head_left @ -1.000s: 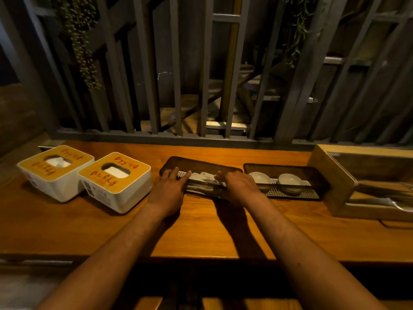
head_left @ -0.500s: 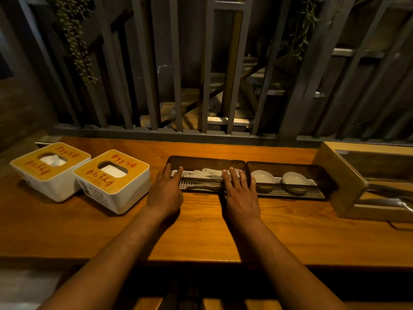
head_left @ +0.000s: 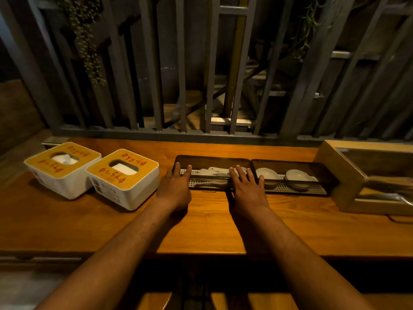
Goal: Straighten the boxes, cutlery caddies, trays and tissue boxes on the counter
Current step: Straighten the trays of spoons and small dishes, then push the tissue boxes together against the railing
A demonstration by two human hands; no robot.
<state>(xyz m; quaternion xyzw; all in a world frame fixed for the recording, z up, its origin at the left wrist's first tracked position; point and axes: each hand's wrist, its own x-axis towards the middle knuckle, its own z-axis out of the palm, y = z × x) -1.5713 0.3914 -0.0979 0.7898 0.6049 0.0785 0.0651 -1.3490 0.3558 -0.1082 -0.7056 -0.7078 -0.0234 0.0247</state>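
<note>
Left hand [head_left: 175, 190]: lying flat and spread, fingertips pressing the spoon tray [head_left: 212, 173]'s near-left corner, gripping nothing.
Right hand [head_left: 248, 191]: lying splayed, fingers resting over that tray's right end, clasping nothing.
Handling: looking light, rigid, slippery on the tabletop [head_left: 201, 224]; pushing both ends seems safest.
Beyond right hand: bowl tray [head_left: 321, 173], loose fragile bowls [head_left: 267, 174].
Left of left hand: tissue boxes [head_left: 123, 177] sitting askew.

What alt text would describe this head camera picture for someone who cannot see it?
A person's left hand and right hand rest flat against a dark tray of white spoons on a wooden counter. Two tissue boxes sit left of it; a tray of small bowls and a wooden box sit right.
</note>
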